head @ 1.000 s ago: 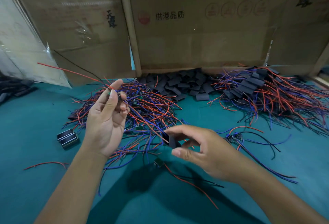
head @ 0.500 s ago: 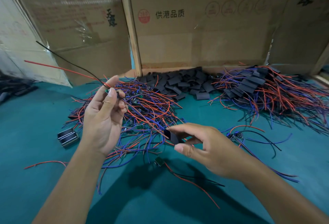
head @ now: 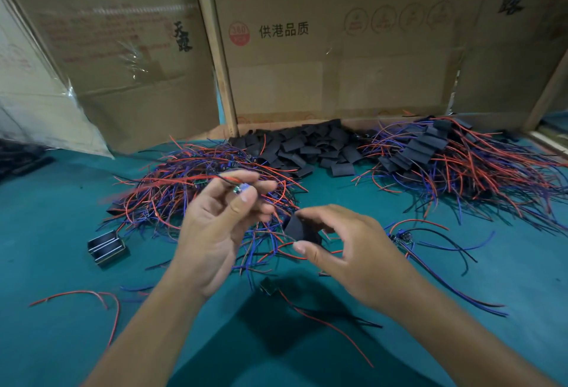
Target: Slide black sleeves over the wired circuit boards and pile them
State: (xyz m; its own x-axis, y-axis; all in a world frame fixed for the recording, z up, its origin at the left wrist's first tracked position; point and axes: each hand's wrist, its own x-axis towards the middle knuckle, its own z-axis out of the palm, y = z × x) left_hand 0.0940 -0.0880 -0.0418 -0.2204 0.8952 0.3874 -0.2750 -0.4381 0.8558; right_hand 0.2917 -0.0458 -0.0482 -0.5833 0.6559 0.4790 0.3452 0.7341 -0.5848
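Cardboard boxes (head: 338, 48) back the teal surface (head: 61, 263). Left hand (head: 215, 233) pinches what looks like a wired circuit board (head: 241, 189), blurred; right hand (head: 347, 251) pinches a black sleeve (head: 299, 230) just beside it.

The table cover (head: 61, 340) is plain teal, and the wire heap (head: 196, 190) on it mixes red, blue and black strands. The loose sleeves (head: 307, 147) are matt black; the cardboard boxes (head: 338, 79) are brown with black characters and a red round stamp
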